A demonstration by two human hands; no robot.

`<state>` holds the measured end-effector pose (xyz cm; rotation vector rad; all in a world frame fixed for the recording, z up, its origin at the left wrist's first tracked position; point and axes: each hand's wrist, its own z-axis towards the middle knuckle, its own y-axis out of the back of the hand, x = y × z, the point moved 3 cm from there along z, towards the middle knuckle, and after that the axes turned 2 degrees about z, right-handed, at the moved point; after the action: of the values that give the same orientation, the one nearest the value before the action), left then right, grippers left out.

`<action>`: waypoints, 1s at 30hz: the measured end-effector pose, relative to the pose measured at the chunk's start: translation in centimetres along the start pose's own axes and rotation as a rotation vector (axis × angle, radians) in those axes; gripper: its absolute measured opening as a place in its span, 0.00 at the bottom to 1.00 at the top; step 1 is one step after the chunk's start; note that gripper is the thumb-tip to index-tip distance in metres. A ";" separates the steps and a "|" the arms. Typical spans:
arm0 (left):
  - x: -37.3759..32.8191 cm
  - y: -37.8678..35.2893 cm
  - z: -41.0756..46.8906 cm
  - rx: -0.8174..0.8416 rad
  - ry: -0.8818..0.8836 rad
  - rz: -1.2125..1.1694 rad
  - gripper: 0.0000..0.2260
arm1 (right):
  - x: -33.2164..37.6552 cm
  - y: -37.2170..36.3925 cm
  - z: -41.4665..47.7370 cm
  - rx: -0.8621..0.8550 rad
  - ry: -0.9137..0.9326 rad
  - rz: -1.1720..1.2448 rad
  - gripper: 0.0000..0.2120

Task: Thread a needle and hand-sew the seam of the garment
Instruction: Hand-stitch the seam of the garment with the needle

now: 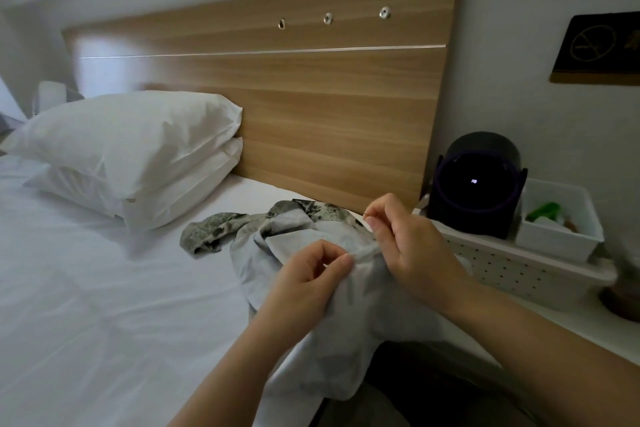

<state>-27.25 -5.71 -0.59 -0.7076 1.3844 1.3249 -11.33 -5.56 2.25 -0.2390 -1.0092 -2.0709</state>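
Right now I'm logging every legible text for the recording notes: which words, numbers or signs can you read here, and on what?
Dark round device: a small lit readout, perhaps two digits, too blurred to read.
Dark wall plaque: a circle crossed by lines, no readable words.
Green item in the white bin: no legible label.
Garment: leaf print only, no text.

Bed (pixel 86 305), white sheet. Two stacked pillows (pixel 131 142) lie well left of my left hand (pixel 308 274); garment (pixel 249 253) lies crumpled beneath it.
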 end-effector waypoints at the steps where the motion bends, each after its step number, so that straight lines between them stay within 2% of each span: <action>1: -0.2 -0.1 -0.1 -0.009 -0.038 0.006 0.07 | 0.0 0.2 0.1 -0.017 0.000 -0.012 0.04; 4: -0.9 -0.3 -0.5 -0.071 -0.167 0.104 0.07 | 0.3 0.7 0.3 -0.063 0.010 -0.082 0.03; 8: -1.6 -0.3 -1.3 -0.189 -0.309 0.189 0.12 | 0.8 1.2 0.8 -0.144 0.073 -0.172 0.07; 13: -1.4 0.4 -2.3 -0.172 -0.427 0.401 0.10 | 1.4 1.7 0.7 -0.235 0.220 -0.207 0.09; 16: -1.3 1.1 -2.4 -0.164 -0.414 0.497 0.11 | 1.6 1.8 0.5 -0.258 0.262 -0.202 0.09; 22: -1.4 1.4 -2.2 -0.182 -0.278 0.794 0.15 | 2.4 2.3 0.9 -0.287 0.311 -0.174 0.10; 25: -1.9 0.8 -2.6 -0.160 -0.231 0.688 0.11 | 2.6 2.5 0.9 -0.291 0.328 -0.171 0.09; 30: -1.6 -0.8 -1.7 0.102 -0.007 0.239 0.03 | 2.7 2.4 0.7 -0.259 0.338 -0.167 0.09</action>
<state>-26.51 -7.92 0.33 -0.4788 1.5563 1.4278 -11.44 -7.51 5.38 0.0686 -0.5726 -2.2960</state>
